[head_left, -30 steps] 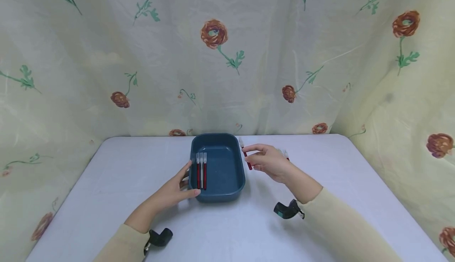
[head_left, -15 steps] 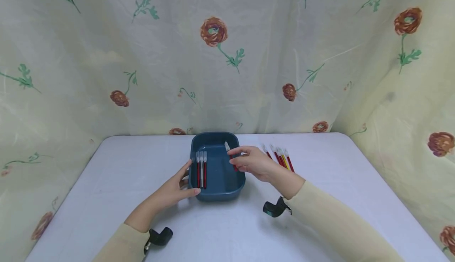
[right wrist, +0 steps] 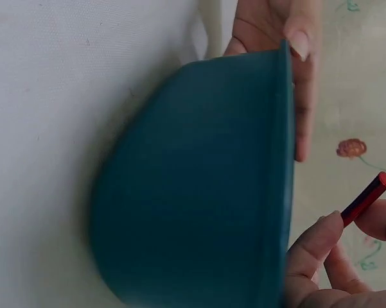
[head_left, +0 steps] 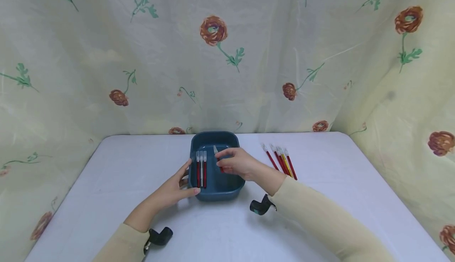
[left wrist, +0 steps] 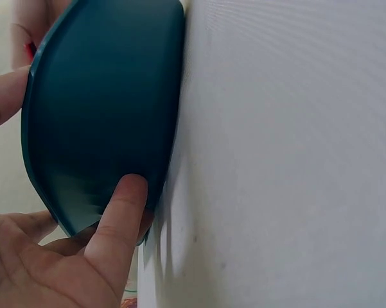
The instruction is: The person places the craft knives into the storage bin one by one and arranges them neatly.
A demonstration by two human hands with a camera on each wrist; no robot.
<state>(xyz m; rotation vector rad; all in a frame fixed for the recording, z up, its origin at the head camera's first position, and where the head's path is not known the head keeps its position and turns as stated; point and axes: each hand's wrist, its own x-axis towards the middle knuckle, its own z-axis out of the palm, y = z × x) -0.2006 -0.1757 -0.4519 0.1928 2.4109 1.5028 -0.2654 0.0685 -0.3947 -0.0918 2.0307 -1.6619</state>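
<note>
A deep blue plastic bin (head_left: 215, 197) stands on the table, with three slim capped pen-like sticks (head_left: 201, 169) side by side along its left part; two are red, the middle one silvery. My left hand (head_left: 177, 185) holds the bin's left side, thumb at the front corner; fingers lie against its outer wall (left wrist: 109, 96) in the left wrist view. Over the bin's middle, my right hand (head_left: 236, 163) pinches a slim red pen-like stick (right wrist: 367, 199) with a clear cap, tilted. That cap points away from me. The right wrist view shows its red end between fingertips and thumb.
Several more capped sticks (head_left: 281, 161), mostly red and one yellow, lie on the white table (head_left: 142, 163) right of the bin. A flowered curtain (head_left: 249, 96) hangs behind the table. Both wrists carry black cameras (head_left: 261, 205).
My right hand has carried the red stick leftward from beside the bin, across its right rim, to above its middle. The sticks on the right have come into sight. My left hand stays put.
</note>
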